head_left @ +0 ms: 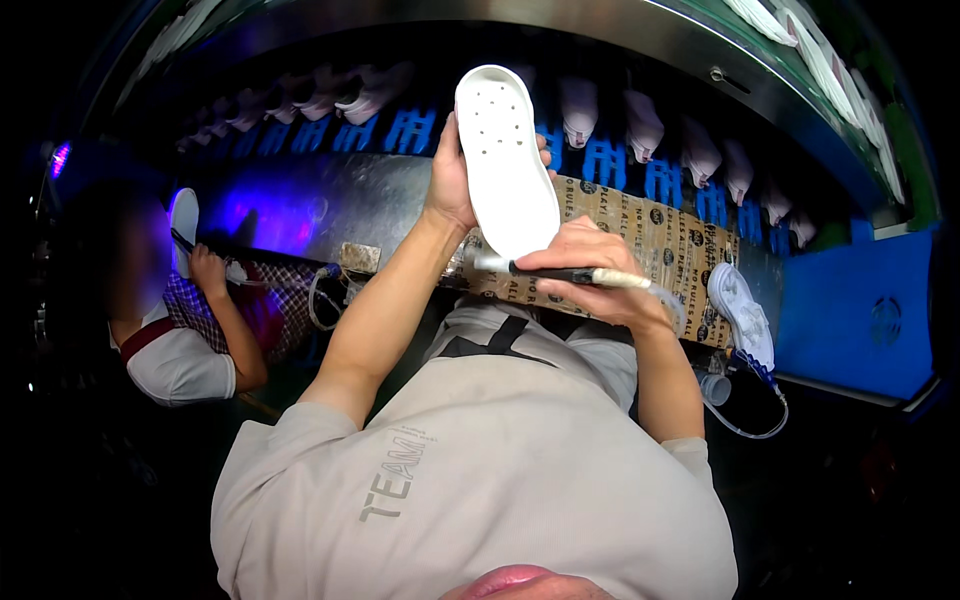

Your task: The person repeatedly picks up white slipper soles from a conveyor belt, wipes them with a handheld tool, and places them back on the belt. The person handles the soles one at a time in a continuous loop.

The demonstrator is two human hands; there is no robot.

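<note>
Holding a white shoe sole point(505, 160) upright in front of the chest, the left hand point(452, 175) wraps its grip around the sole's left edge, fingers hidden behind it and thumb side toward the camera. The sole's flat face with small holes turns toward the person, its lower tip near the right hand point(590, 275). That hand's grip is pinched around a thin black brush tool point(545, 270) held level, its pale tip meeting the sole's lower left edge; a clear tube point(745, 430) trails from the handle off to the right.

The bench point(650, 235) runs across just beyond the hands, covered by a brown cardboard sheet with round black marks. A white shoe point(740, 310) lies on its right end, near a blue panel. Beyond it, a row of white shoes point(640, 125) hangs on blue racks along a curved conveyor. Room is tight between chest and bench. At the far left, another person point(190, 340) in a checked apron holds a sole of their own, well apart.
</note>
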